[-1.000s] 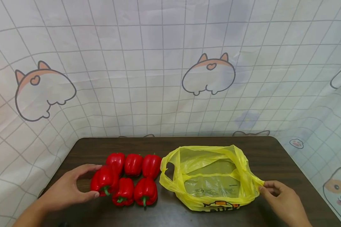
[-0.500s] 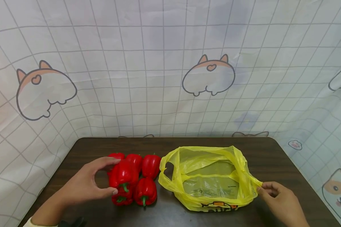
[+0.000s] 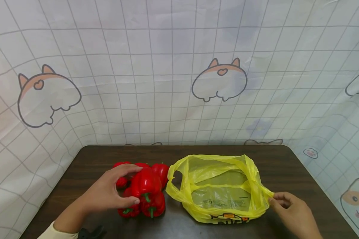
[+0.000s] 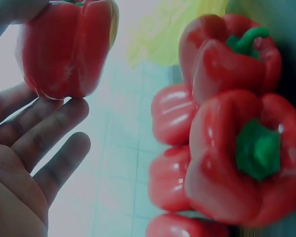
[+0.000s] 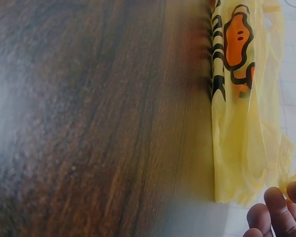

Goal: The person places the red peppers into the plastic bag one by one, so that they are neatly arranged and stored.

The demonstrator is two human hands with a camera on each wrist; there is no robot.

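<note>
My left hand (image 3: 106,192) grips a red bell pepper (image 3: 146,182) between thumb and fingers, its green stem toward me. In the left wrist view this held pepper (image 4: 66,52) is raised beside the other peppers, fingertips under its end. Several more red bell peppers (image 3: 153,206) sit grouped on the table, partly hidden by the hand and held pepper. My right hand (image 3: 297,212) pinches the right handle of a yellow plastic bag (image 3: 200,212), whose mouth gapes upward. The right wrist view shows the bag's printed side (image 5: 237,148) and fingers curled at the handle.
The dark wood table (image 3: 179,229) is bounded at the back and sides by a white grid-patterned cloth (image 3: 155,66) with dog drawings. The bag's loose left handle (image 3: 175,189) stands close to the right-hand peppers. A dark object (image 3: 91,232) shows near the left wrist.
My left hand has lifted the pepper from the left of the group and carried it rightward over the others. The right hand keeps its pinch on the bag, shifting slightly left.
</note>
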